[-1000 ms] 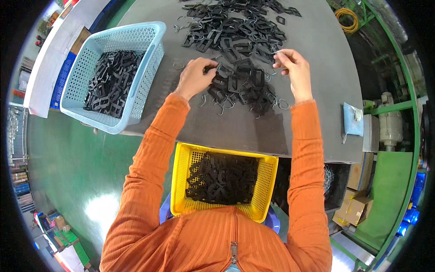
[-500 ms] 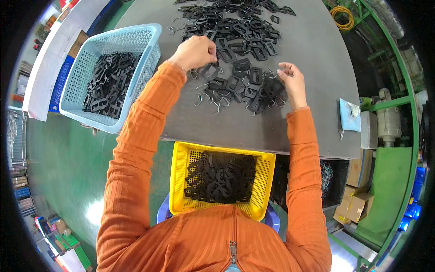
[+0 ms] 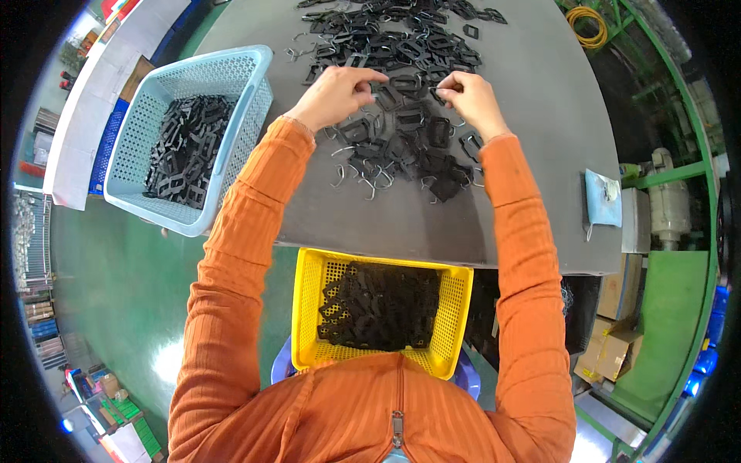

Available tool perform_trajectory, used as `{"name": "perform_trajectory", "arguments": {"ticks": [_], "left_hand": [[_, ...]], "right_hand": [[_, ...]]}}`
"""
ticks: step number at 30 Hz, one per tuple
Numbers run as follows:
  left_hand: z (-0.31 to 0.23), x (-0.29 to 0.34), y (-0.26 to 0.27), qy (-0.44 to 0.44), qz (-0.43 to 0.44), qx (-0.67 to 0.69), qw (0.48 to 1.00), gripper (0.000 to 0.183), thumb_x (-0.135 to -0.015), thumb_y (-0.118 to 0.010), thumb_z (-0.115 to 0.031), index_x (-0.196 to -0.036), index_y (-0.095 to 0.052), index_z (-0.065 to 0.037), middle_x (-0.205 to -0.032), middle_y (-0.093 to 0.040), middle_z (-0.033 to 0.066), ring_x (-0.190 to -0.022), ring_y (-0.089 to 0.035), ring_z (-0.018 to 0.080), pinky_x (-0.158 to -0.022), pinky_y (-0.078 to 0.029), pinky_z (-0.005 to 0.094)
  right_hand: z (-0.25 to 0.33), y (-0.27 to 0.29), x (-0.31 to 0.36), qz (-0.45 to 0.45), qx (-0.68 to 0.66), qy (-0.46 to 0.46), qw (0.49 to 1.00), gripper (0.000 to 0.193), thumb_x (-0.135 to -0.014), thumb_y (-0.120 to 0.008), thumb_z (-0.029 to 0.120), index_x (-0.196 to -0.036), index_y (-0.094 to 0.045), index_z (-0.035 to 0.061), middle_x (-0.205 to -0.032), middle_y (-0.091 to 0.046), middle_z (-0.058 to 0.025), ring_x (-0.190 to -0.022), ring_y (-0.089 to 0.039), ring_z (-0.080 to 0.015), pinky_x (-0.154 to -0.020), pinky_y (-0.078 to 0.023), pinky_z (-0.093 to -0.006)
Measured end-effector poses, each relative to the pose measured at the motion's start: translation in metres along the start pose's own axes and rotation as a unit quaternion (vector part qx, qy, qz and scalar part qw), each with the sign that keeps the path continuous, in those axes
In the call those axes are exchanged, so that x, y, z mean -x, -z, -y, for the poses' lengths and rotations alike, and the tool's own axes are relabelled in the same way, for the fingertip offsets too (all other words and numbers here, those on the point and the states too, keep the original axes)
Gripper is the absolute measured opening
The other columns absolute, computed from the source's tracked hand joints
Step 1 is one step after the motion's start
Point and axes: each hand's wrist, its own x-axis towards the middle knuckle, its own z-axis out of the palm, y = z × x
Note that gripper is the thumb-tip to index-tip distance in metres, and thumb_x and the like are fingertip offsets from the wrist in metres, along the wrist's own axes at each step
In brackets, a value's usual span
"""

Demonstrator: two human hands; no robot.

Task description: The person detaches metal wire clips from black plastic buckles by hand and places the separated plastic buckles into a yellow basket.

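Note:
Over the grey table, my left hand reaches in at the near edge of a heap of black rectangular buckle-like pieces. Its index finger stretches to the right, apart from the thumb, and I see nothing held between them. My right hand is closed in a pinch on a black buckle-like piece, partly hidden by the fingertips. Below both hands lies a smaller cluster of the same black pieces. Bent silvery metal hooks stick out along its near side.
A light blue basket of black pieces stands at the left of the grey table. Close to my body sits a yellow basket with more pieces. At the table's right edge lies a blue face mask. Cardboard boxes stand beyond.
My right hand has moved up and to the left, away from the near cluster, and now pinches a black piece. My left hand's fingers have spread apart and reach further right.

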Motion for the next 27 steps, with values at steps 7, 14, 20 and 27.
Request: {"name": "perform_trajectory", "arguments": {"ticks": [7, 14, 20, 27], "left_hand": [[-0.014, -0.011, -0.052, -0.085, -0.094, -0.114, 0.985, 0.02, -0.077, -0.064, -0.017, -0.096, -0.068, -0.012, -0.106, -0.061, 0.0087, -0.101, -0.056, 0.0288, -0.086, -0.046, 0.0367], [-0.04, -0.032, -0.113, -0.036, -0.014, -0.195, 0.98, 0.016, -0.079, -0.061, -0.022, -0.09, -0.069, -0.012, -0.092, -0.064, 0.0053, -0.092, -0.059, 0.0259, -0.081, -0.048, 0.0374], [-0.035, -0.029, -0.093, -0.008, -0.08, 0.18, 0.98, 0.015, -0.082, -0.064, -0.016, -0.092, -0.069, -0.006, -0.085, -0.068, 0.0062, -0.08, -0.063, 0.0159, -0.073, -0.047, 0.0265], [-0.038, -0.018, -0.088, 0.077, -0.073, 0.517, 0.849, 0.018, -0.089, -0.061, -0.018, -0.099, -0.067, -0.005, -0.087, -0.064, -0.0042, -0.074, -0.053, 0.0025, -0.065, -0.043, 0.0195]], "right_hand": [[-0.017, 0.063, 0.039, -0.12, 0.254, -0.029, 0.959, 0.028, -0.079, -0.063, 0.01, -0.107, -0.063, 0.0111, -0.084, -0.058, -0.0056, -0.073, -0.059, -0.0177, -0.068, -0.049, -0.0303], [-0.028, 0.03, 0.068, -0.066, 0.086, 0.013, 0.994, 0.022, -0.076, -0.066, 0.012, -0.099, -0.066, 0.0096, -0.089, -0.064, -0.0106, -0.082, -0.063, -0.0243, -0.077, -0.049, -0.0334], [-0.015, 0.02, 0.067, -0.069, -0.056, 0.009, 0.996, 0.018, -0.08, -0.063, 0.008, -0.098, -0.066, 0.0049, -0.093, -0.067, -0.0089, -0.083, -0.064, -0.017, -0.074, -0.049, -0.0295], [0.041, 0.016, 0.063, -0.04, -0.178, -0.021, 0.983, 0.015, -0.08, -0.066, 0.006, -0.093, -0.065, -0.0013, -0.078, -0.067, -0.0043, -0.069, -0.061, -0.0096, -0.061, -0.047, -0.0239]]}}
